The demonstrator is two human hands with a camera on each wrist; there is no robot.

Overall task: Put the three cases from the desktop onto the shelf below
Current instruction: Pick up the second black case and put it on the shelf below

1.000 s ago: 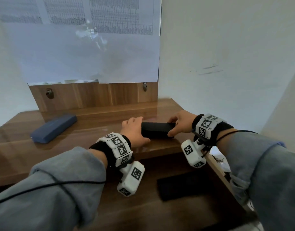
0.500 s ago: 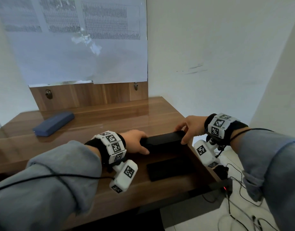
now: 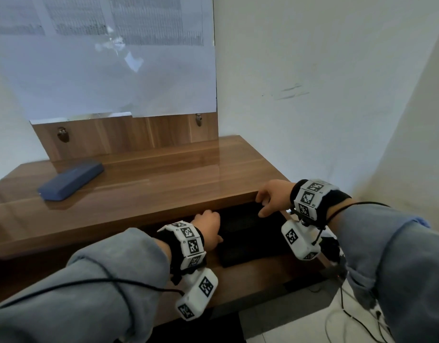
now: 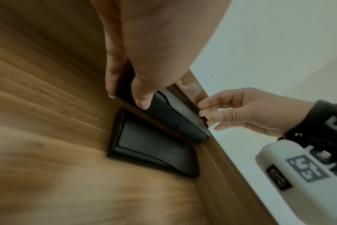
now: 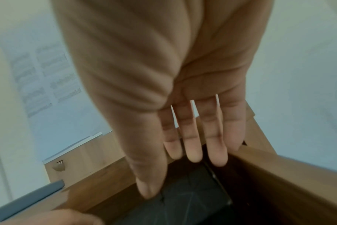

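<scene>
Black case (image 4: 171, 120) sits under the desktop (image 3: 149, 191) edge, above the shelf (image 3: 250, 276), left end in the left hand (image 3: 208, 226), right end by the right hand (image 3: 273, 196). Rectangular, matte, seamed panels on top. Left hand grips it: thumb (image 4: 142, 97) on the top face, a finger (image 4: 113, 79) down the far side. Right hand is loosely spread, fingers (image 5: 194, 146) nearly straight over the case's right end; fingertips look to be at the edge, real contact can't be confirmed. Second black case (image 4: 154, 146) lies flat on the wood-grain shelf just below, at the right side panel. Blue case (image 3: 71, 179), rounded corners, lies on the glossy desktop, far left, well apart from both hands.
</scene>
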